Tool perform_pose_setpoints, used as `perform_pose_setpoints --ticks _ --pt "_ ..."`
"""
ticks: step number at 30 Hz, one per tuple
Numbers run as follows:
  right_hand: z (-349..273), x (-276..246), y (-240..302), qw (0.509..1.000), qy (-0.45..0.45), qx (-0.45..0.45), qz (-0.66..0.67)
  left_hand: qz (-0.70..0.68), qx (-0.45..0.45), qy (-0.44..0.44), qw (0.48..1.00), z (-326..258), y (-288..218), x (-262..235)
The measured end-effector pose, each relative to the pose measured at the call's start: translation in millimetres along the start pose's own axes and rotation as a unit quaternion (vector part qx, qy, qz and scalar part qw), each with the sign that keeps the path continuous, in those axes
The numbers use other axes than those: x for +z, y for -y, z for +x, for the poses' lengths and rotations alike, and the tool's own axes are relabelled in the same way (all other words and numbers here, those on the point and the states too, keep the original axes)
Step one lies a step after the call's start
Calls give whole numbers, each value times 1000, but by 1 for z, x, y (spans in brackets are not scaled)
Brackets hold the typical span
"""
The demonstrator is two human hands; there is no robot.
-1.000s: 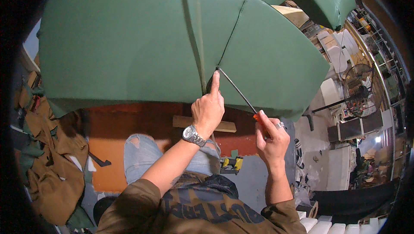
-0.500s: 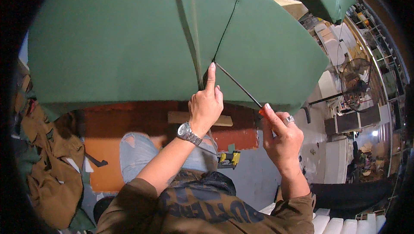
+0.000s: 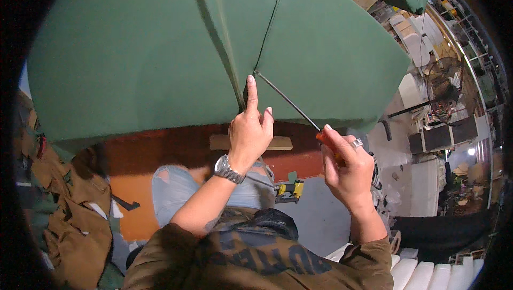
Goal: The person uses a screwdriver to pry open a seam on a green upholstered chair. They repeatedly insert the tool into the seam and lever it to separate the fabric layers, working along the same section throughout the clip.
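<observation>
Slanting up-left, the screwdriver (image 3: 291,103) points at the dark seam (image 3: 272,20).

Out to our right we pick up a pale floor (image 3: 394,161), scraps strewn along its near stretch, and there's a fan (image 3: 448,95), black and a little blurred! Just below it we spot a low dark-fronted cabinet (image 3: 438,137), then a white panel (image 3: 419,188) standing beyond the floor. Crowded shelves (image 3: 459,22) sweep up the far side, and a small bright light (image 3: 471,151) glints lower down. Near us, black sheeting (image 3: 443,236) stretches above a row of white slabs (image 3: 422,275). Over on the left, we have brown cloth (image 3: 80,236) heaped beside an orange patch of ground (image 3: 131,215).
</observation>
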State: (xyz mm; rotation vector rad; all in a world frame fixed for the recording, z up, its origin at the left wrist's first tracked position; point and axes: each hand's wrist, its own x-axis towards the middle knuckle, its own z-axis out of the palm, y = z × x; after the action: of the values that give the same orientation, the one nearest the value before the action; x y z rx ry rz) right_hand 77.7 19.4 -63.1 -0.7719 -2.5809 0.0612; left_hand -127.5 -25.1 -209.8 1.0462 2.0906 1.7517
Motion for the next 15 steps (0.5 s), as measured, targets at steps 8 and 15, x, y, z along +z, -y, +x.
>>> perform_pose_setpoints --ticks 8,15 --pt "-69 74 19 704 16 357 614 288 453 -50 842 102 -54 -111" --pt "-85 128 55 633 -3 305 711 595 409 250 645 134 -82 -127"
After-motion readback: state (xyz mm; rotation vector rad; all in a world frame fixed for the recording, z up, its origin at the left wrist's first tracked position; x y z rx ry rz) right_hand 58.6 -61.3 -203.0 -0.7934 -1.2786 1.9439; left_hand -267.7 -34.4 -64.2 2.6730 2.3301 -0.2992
